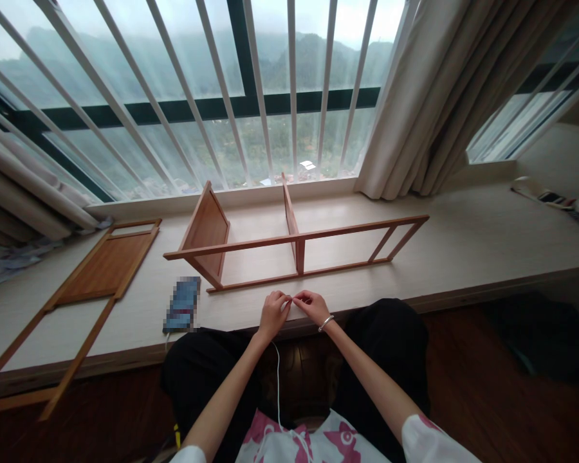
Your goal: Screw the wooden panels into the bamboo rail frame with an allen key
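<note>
My left hand (273, 314) and my right hand (311, 305) meet at the front edge of a pale window ledge (463, 244), fingertips pinched together over something too small to make out. A silver bracelet circles my right wrist. Just beyond my hands lies a partly built wooden shelf frame (296, 247), with two upright panels and long rails. A thin white cable (277, 379) hangs below my left wrist.
A separate wooden side frame (99, 270) lies flat on the ledge at the left, its legs overhanging the edge. A phone (182, 312) rests beside it. Window bars, curtains and a dark wooden floor surround the ledge. Small items sit far right (545, 193).
</note>
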A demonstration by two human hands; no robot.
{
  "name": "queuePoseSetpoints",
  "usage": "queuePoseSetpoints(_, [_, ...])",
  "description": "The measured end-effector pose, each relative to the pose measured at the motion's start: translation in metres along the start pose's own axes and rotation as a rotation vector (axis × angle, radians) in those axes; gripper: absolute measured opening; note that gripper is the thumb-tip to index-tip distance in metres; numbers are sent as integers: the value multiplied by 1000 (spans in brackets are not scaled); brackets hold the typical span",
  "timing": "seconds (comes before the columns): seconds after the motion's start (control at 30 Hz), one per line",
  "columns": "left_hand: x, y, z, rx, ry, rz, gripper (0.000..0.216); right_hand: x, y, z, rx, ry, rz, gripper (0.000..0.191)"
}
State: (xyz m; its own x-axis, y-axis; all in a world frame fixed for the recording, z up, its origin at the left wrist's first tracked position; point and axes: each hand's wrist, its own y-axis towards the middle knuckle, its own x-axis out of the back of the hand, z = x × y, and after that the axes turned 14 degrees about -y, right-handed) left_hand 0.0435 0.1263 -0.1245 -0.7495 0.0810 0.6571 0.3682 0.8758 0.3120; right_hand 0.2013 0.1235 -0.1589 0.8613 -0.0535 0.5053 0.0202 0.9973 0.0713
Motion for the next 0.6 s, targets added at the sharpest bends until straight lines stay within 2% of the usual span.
queuePoseSetpoints(0.27, [14, -10, 18, -45, 24, -11, 16, -12, -2, 17, 65, -173, 56, 24])
queuePoseSetpoints(0.47, [12, -14, 23, 22, -21, -108, 19, -14, 6, 19, 136, -227, -15, 20])
queuePoseSetpoints(0.6, [10, -17, 27, 55, -74, -152, 20, -16, 12, 17, 187, -344, -40, 18])
